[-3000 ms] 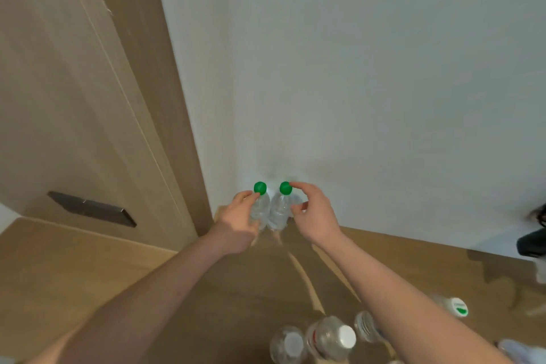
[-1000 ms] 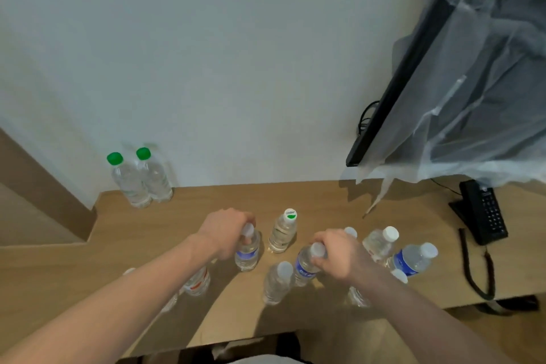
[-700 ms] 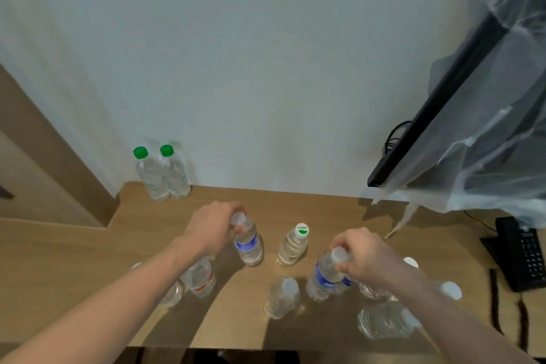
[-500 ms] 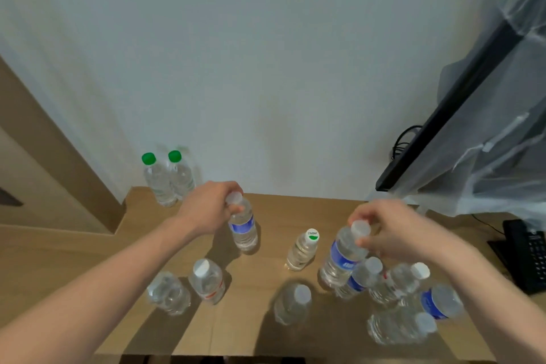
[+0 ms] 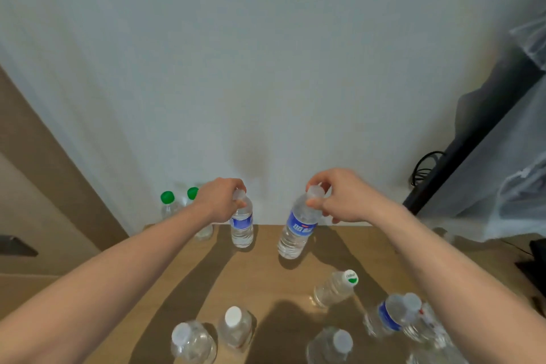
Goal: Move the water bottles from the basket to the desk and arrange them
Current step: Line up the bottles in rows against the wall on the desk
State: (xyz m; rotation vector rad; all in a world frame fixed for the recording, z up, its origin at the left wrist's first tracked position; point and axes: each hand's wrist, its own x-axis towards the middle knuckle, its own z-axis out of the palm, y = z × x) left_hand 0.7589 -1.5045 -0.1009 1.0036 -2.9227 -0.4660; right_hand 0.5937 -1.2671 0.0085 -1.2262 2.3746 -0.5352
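Two bare hands each grip a blue-label bottle by its neck over the far part of the wooden desk (image 5: 266,289): the left hand (image 5: 220,201) pinches the left bottle (image 5: 242,224), the right hand (image 5: 339,195) the tilted right bottle (image 5: 297,227). Two green-cap bottles (image 5: 168,205) stand at the far left by the wall, and more bottles, like one with a white cap (image 5: 236,328), stand near.

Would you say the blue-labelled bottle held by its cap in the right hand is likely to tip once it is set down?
Probably somewhat: the blue-labelled bottle is tall, narrow and tilted now, so it may wobble. It looks full of clear water, hence likely heavy and steadier once flat. The right hand pinches only the cap, so it may swing.
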